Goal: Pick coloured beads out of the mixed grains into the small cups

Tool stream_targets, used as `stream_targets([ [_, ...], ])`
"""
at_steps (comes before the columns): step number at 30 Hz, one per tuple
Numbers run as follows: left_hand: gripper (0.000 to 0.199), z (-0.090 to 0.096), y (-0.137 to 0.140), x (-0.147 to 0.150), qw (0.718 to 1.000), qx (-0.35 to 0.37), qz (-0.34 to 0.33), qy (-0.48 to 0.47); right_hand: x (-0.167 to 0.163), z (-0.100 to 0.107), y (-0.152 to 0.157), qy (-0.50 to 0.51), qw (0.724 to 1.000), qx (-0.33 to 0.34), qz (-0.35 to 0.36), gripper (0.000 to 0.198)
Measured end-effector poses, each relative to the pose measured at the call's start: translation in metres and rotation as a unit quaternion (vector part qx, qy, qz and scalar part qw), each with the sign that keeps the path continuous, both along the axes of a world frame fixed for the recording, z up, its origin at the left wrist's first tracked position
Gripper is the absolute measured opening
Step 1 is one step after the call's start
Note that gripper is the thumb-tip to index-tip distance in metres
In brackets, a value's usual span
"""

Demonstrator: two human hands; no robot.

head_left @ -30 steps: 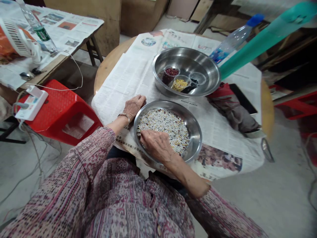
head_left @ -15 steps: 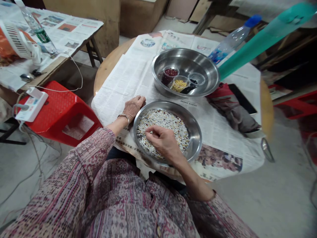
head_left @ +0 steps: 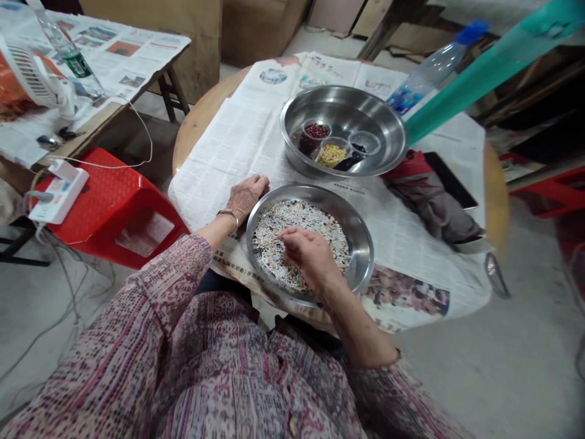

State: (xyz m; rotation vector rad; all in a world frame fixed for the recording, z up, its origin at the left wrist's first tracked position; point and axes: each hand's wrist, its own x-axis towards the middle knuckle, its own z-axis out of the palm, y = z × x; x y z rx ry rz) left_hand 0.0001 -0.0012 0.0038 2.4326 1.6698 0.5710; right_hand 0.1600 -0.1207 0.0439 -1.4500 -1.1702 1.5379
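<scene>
My right hand (head_left: 308, 256) is over a shallow metal basin (head_left: 363, 256), its fingers curled together. What they hold, if anything, is hidden. Spread across the basin's bottom are white grains mixed with yellow, red and dark beans (head_left: 297, 213). Against the basin's left side, my left hand (head_left: 247, 198) lies flat on the newspaper, fingers stretched out, holding nothing. Behind stands a deeper metal basin (head_left: 388, 137) with three clear cups inside: red beans (head_left: 317, 130), yellow beans or kernels (head_left: 332, 155) and black beans (head_left: 354, 160), the last cup tilted.
Newspaper (head_left: 219, 146) covers the round table. A clear bottle with a blue cap (head_left: 425, 76) and a long green tube (head_left: 484, 76) rise beyond the basins. A crumpled cloth (head_left: 425, 195) and a dark phone (head_left: 450, 180) lie right. A red stool (head_left: 109, 210) holds a power strip (head_left: 59, 194).
My right hand has shifted slightly right and up over the grains, its fingers still curled together. My left hand has stayed in place.
</scene>
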Motion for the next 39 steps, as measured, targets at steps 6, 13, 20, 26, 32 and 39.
stream_targets([
  [6, 0.021, 0.001, -0.001, 0.0, 1.0, -0.004, 0.0, -0.014, -0.013, -0.012, -0.006, -0.311, 0.918, 0.23, 0.085, 0.021],
  [13, 0.021, 0.001, -0.001, 0.0, 1.0, -0.004, 0.0, -0.006, -0.015, -0.018, -0.007, -0.424, 0.835, 0.308, 0.168, 0.02],
  [20, 0.021, -0.001, 0.0, 0.0, 1.0, 0.007, -0.004, -0.007, -0.015, -0.016, -0.006, -0.468, 0.809, 0.306, 0.183, 0.02],
  [26, 0.021, 0.001, 0.0, 0.001, 1.0, -0.007, 0.004, -0.002, -0.014, -0.018, -0.005, -0.472, 0.802, 0.311, 0.191, 0.021],
  [32, 0.022, 0.0, -0.001, 0.0, 1.0, 0.007, -0.002, -0.003, -0.014, -0.018, -0.006, -0.431, 0.837, 0.292, 0.168, 0.018],
  [39, 0.022, -0.002, 0.001, 0.001, 1.0, 0.006, 0.002, 0.002, -0.009, 0.003, 0.0, -0.031, 0.999, 0.026, 0.014, 0.013],
])
